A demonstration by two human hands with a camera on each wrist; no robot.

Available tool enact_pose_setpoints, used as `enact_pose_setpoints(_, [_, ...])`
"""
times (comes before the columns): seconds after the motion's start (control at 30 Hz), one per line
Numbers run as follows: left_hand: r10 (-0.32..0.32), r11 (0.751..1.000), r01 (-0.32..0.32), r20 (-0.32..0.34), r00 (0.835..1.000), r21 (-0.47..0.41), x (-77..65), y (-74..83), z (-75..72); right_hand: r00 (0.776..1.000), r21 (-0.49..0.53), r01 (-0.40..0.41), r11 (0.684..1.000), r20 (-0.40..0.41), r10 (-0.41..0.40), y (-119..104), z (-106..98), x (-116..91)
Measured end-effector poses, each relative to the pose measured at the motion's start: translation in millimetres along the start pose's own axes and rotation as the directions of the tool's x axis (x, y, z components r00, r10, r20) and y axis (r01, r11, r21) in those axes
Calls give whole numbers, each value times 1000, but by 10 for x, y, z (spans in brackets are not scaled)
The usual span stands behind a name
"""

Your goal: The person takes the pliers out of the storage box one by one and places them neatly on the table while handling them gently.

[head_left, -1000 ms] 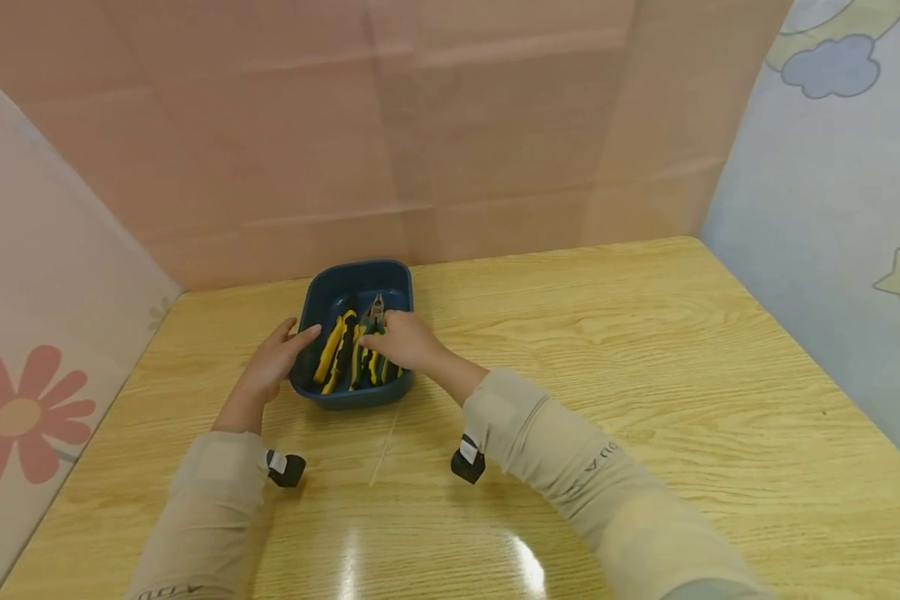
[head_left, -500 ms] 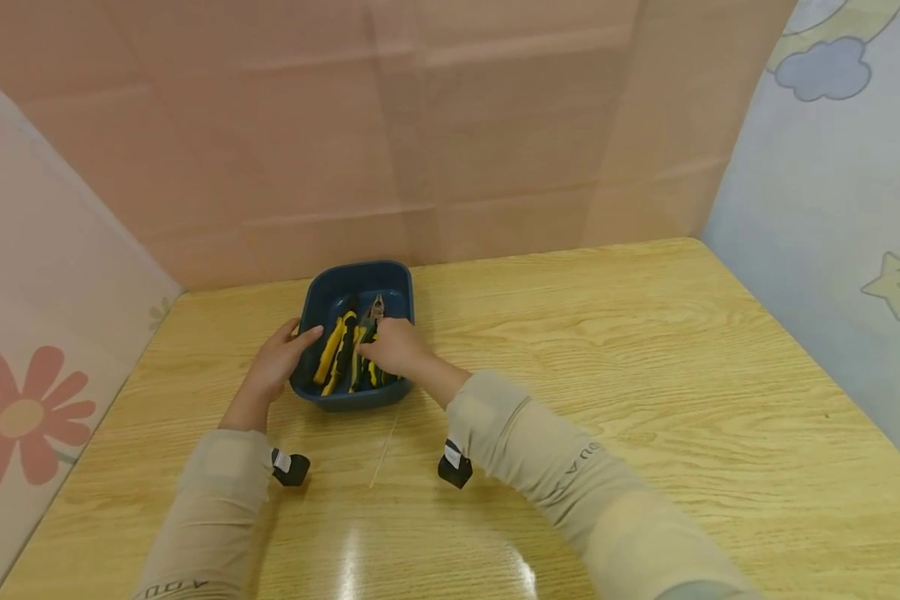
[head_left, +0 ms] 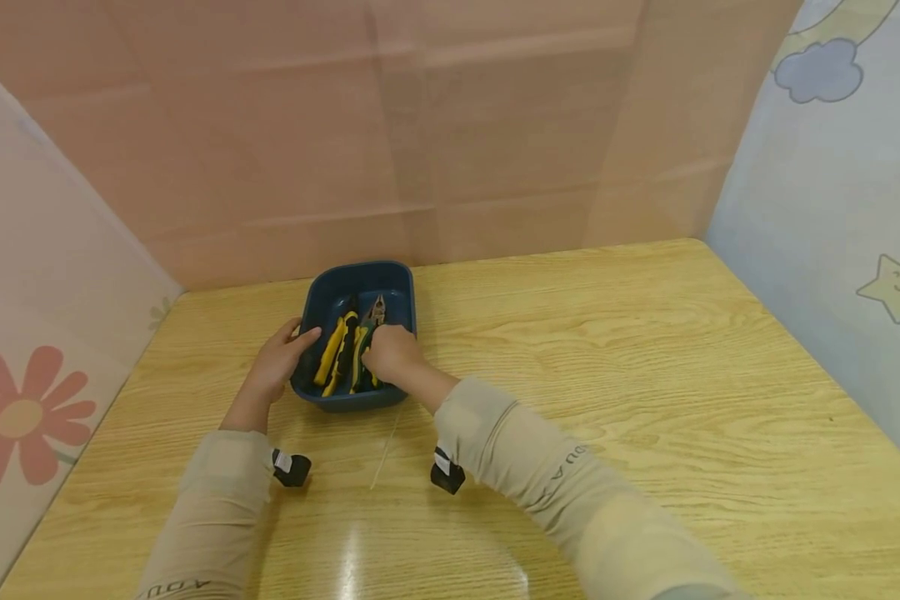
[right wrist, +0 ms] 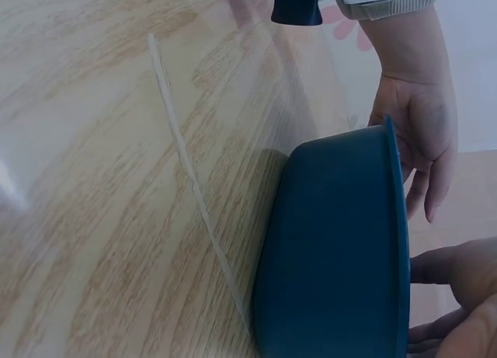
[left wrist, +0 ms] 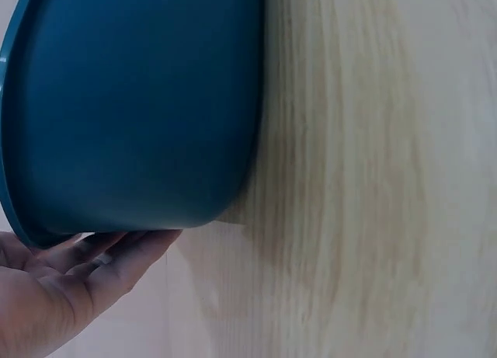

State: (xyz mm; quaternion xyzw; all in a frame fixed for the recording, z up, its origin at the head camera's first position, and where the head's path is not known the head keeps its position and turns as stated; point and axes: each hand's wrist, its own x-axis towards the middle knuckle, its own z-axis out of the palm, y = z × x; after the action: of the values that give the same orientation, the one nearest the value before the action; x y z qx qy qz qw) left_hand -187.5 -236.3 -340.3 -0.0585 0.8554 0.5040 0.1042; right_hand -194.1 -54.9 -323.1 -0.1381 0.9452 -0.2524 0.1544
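A dark blue plastic tub stands at the back left of the table with several yellow-and-black-handled tools inside. Pliers lie there too, metal jaws toward the far wall. My left hand holds the tub's left side, thumb over the rim; in the left wrist view its fingers lie along the outer wall. My right hand reaches into the tub's near right part, over the tool handles. The right wrist view shows its fingers dipping past the rim, tips hidden; I cannot tell whether they grip a handle.
On the wood-grain table, a thin pale strip runs from the tub toward the front. A pinkish backdrop rises just behind the tub. Printed side panels stand left and right. A black wrist device hangs by each cuff.
My right hand has shifted toward the tub's near right part, showing more of the pliers and the handles to its left. The left hand stays at the tub's side.
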Motion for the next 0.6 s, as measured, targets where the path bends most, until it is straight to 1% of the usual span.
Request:
enact_pose_setpoints(0.13, [4,1000,-4,-10,1000,-5,2,-27,-7,1000,-14,11,1000,0,-11,-3,22,12])
enact_pose_setpoints(0.3, [0,997,-2,-28,1000,-77,14,-67,-14,1000,-39,13,999,-5,-13,-17,60,20])
enact_pose_setpoints(0.43, [1,994,-4,-34,999,-110,15,-77,-7,1000,-52,-7,999,-21,6,-20,89,23])
enact_pose_setpoints(0.6, [7,995,-11,-33,999,-104,0,-78,-10,999,-54,-43,998,-21,42,-34,118,43])
